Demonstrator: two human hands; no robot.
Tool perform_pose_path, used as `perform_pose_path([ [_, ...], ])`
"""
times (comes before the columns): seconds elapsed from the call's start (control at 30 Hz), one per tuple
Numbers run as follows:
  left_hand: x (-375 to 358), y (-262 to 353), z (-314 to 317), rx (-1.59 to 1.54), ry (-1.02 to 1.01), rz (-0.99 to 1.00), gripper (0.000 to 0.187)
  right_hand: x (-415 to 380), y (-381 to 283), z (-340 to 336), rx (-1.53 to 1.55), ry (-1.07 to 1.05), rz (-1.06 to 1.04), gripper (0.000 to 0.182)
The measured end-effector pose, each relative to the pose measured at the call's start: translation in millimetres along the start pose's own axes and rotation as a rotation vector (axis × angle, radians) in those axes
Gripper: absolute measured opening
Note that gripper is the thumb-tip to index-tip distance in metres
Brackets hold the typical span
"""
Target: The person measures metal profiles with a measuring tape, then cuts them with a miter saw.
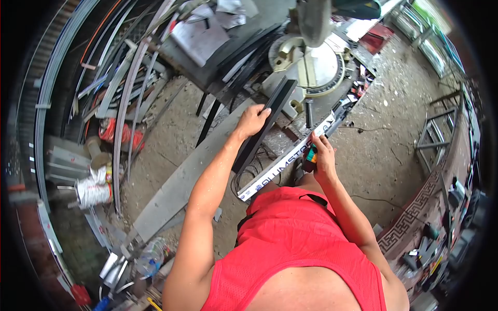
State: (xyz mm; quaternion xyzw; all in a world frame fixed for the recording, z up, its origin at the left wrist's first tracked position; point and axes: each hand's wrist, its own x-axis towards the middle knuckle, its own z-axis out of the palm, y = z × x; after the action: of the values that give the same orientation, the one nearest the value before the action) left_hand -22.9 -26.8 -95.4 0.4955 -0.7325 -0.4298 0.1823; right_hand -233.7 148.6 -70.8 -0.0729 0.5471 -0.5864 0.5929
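Note:
My left hand [252, 122] is wrapped round a long black profile [267, 124] that slants up toward the miter saw. In my right hand [322, 153] is a small green and black object [310, 157], which looks like a tape measure, though the fingers partly cover it. Close to that hand runs a white strip with dark lettering [282, 166], along the near edge of the work surface. Beyond the profile's upper end stands the miter saw [316, 67] with its round pale base.
Long metal profiles [127, 88] lean at the left. A wide grey board [181, 176] slants beside my left arm. Papers [199, 36] lie at the top. A metal frame [437, 132] stands at right, near a patterned cloth [410, 220]. Cables cross the floor.

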Motion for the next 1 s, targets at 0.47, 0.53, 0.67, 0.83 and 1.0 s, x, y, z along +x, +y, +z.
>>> perform_pose_path([
  [0.47,17,75,-6,0.449,0.401,0.270,0.033,27,-33,34,0.077,-0.173,-0.069,0.034],
  [0.53,-20,98,-12,0.087,0.134,0.217,0.036,38,-23,45,0.098,-0.176,-0.094,0.035],
  [0.67,-29,69,-7,0.133,0.107,0.387,0.055,46,-23,81,0.078,-0.118,-0.106,0.041],
  [0.83,2,47,-6,0.368,0.227,0.258,0.056,83,-1,41,0.365,0.272,0.114,0.035],
  [1.0,26,30,13,0.514,0.240,0.319,0.054,154,-16,-54,-0.134,0.540,-0.157,0.050],
])
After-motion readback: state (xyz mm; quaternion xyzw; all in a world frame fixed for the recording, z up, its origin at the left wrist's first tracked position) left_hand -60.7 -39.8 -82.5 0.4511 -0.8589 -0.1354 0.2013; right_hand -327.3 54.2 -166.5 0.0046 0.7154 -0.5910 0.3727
